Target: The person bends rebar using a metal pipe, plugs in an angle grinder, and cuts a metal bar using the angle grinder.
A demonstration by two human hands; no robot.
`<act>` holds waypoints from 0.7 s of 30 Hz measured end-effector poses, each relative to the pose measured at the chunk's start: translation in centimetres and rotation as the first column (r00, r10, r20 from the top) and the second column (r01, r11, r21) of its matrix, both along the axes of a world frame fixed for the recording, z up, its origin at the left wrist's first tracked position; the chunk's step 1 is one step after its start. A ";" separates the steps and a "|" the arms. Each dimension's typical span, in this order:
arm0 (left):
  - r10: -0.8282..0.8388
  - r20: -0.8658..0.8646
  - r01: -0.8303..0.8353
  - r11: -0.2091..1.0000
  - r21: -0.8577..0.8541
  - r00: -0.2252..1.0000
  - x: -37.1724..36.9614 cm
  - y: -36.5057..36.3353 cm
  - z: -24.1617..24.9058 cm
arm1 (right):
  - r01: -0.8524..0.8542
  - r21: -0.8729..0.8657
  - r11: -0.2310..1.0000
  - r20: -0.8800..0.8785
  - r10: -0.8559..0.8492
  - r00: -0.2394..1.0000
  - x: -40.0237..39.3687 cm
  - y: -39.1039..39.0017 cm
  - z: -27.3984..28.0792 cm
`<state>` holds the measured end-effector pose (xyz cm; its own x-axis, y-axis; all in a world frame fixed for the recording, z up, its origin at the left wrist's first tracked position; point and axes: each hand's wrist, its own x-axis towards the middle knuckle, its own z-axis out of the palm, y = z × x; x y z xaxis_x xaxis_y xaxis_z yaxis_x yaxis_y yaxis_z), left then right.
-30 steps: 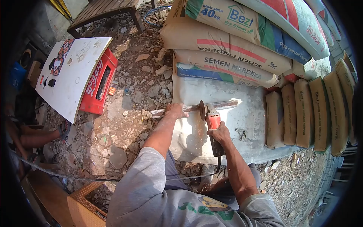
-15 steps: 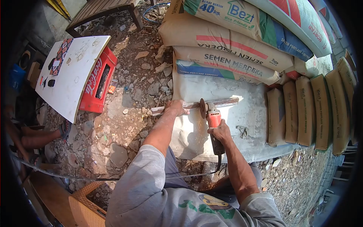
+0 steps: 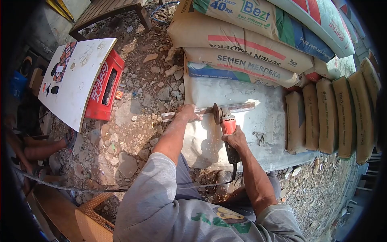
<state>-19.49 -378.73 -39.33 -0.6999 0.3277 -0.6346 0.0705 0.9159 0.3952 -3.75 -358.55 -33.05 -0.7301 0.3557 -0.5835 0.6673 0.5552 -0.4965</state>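
My right hand [image 3: 236,138] is wrapped round the body of a red and black angle grinder [image 3: 229,126]. The grinder's dark disc [image 3: 217,114] stands upright against a long metal bar [image 3: 241,107], and orange sparks fall from it toward my legs. Left of the disc, my left hand [image 3: 187,114] is closed over the bar and presses it down. The bar lies across a pale grey sheet-covered surface [image 3: 266,94], its left end reaching over the rubble. A black cord runs from the grinder's lower end. A pair of dark pliers-like metal pieces [image 3: 259,138] lies right of my right hand.
Stacked cement bags [image 3: 248,64] rise behind the work surface, with more bags [image 3: 322,117] standing at the right. A white board [image 3: 76,76] rests on a red Coca-Cola crate [image 3: 105,86] at left. Rubble covers the ground. Another person's leg [image 3: 48,149] shows at the far left.
The view has shifted very slightly. Both hands keep their hold, and the disc stays at the same spot on the bar while sparks still fall.
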 end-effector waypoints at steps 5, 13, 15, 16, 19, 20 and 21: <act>0.005 0.031 -0.006 1.000 0.008 0.999 -0.2 0.0 0.0 | 0.000 -0.005 1.000 -0.001 0.000 1.000 0.3 0.1 -0.4; 0.017 0.002 -0.017 1.000 0.024 1.000 -0.3 -0.1 -0.8 | 0.001 -0.014 1.000 0.005 -0.001 1.000 0.2 0.1 -0.2; 0.019 0.010 -0.019 1.000 0.023 1.000 -0.5 -0.3 -0.7 | -0.003 0.019 1.000 0.001 0.003 1.000 0.1 0.3 -1.3; 0.020 0.015 -0.020 1.000 0.019 1.000 -0.6 -0.3 -0.7 | -0.005 0.036 0.999 0.001 0.005 1.000 0.1 0.5 -1.8; 0.010 0.025 -0.011 1.000 0.021 1.000 -0.9 -0.2 -2.1 | -0.016 0.032 0.999 0.023 0.015 1.000 0.0 0.2 -0.8; 0.007 0.026 -0.007 1.000 0.022 1.000 -1.0 -0.3 -2.3 | -0.016 0.027 1.000 0.024 0.015 1.000 0.0 0.2 -0.8; 0.010 0.027 -0.011 1.000 0.023 1.000 -1.0 -0.3 -2.6 | -0.015 0.022 1.000 0.026 0.014 1.000 0.1 0.2 -0.8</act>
